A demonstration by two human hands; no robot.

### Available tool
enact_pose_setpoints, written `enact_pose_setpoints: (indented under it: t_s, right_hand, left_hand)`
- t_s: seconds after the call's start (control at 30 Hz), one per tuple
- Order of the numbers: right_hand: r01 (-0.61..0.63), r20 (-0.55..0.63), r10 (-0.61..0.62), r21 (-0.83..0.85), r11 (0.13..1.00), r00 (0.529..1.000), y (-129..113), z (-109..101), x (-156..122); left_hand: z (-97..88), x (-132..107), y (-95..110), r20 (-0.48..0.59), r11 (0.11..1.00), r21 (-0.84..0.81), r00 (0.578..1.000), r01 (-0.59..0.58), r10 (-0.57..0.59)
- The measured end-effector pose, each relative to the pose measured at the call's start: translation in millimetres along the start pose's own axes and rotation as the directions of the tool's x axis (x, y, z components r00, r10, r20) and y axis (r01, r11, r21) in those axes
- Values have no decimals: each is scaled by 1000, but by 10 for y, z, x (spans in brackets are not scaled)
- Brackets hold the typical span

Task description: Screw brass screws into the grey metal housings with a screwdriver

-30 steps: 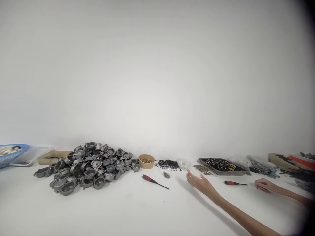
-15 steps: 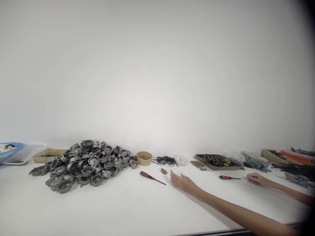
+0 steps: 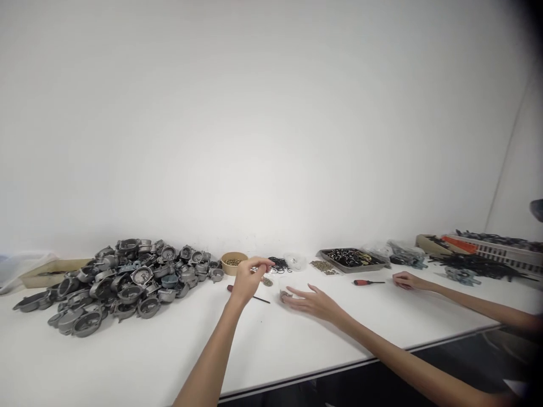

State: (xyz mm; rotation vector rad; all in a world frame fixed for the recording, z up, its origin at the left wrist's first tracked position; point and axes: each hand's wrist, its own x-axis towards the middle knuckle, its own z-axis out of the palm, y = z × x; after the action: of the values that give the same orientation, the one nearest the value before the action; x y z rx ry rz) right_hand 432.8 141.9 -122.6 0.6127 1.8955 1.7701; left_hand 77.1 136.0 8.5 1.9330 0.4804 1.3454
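My left hand (image 3: 248, 277) is raised above the white table (image 3: 127, 350), thumb and fingers pinched together; what they hold is too small to tell. Just below its fingertips lie a small clear bag of tiny parts (image 3: 267, 280) and a red-handled screwdriver (image 3: 254, 297). My right hand (image 3: 314, 302) rests low on the table with fingers spread, its fingertips touching another small clear bag (image 3: 285, 294). A tan bowl of small brass parts (image 3: 234, 263) and a tangle of black rings (image 3: 280, 264) are just beyond.
A big heap of grey metal housings (image 3: 127, 280) fills the left. A dark tray of parts (image 3: 352, 259), loose brass bits (image 3: 323, 265) and a second screwdriver (image 3: 367, 282) lie right, beside another person's hand (image 3: 405, 280). Far right hold black parts (image 3: 475, 263).
My right hand slid left from beside the dark tray to the middle of the table. My left hand came into view and rose, pinched. The view turned to the right.
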Motion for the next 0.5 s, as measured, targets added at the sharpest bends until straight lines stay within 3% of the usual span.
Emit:
enact_pose_setpoints:
  t_s: [0.1, 0.17, 0.23, 0.3, 0.37, 0.5]
  right_hand:
    - [-119, 19, 118, 269, 956, 993, 27, 106, -305]
    - [-248, 144, 208, 388, 888, 968, 162, 261, -617]
    - [-436, 333, 308, 442, 784, 891, 378, 470, -941]
    - [-632, 522, 399, 409, 659, 754, 620, 699, -1207]
    - [-789, 676, 459, 313, 529, 577, 823, 909, -1377]
    - [-954, 818, 523, 96, 285, 239, 957, 1159, -1480]
  left_hand:
    - [160, 231, -515, 69, 975, 153, 982, 163, -176]
    - [299, 226, -789, 137, 949, 229, 958, 216, -251]
    - [458, 171, -994, 179, 929, 276, 937, 246, -301]
    - [626, 120, -1140, 184, 909, 307, 919, 282, -348]
    - [792, 92, -1242, 159, 882, 339, 904, 329, -398]
    - [1072, 69, -1356, 70, 812, 416, 875, 410, -479]
